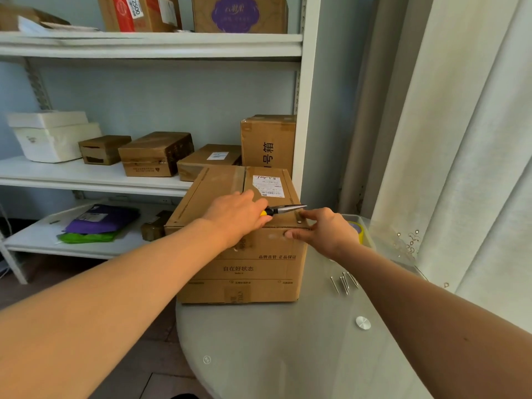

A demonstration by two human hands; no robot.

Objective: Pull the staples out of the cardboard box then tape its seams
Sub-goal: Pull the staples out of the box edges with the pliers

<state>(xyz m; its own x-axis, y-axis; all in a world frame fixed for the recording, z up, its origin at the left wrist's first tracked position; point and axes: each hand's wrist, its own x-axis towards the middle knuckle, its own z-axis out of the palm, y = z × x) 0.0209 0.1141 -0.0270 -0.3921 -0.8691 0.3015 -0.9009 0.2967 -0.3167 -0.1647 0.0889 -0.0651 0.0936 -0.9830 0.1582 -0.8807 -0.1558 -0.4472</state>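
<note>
The cardboard box (239,240) is placed on the round table (302,349) at the centre of the frame. Needle-nose pliers (283,210) are gripped by the left hand (239,217), fingers curled round the yellow handle, tips pointed at a staple (299,218) near the top right edge. The corner is steadied by the right hand (325,230), thumb and fingers nearly straight, probably so the box does not slide. Some pulled staples (344,282) are laid at lower right.

Matt brown cardboard box (239,269); glossy glass table (288,341); shiny metal pliers (288,209), staples (344,282).
</note>
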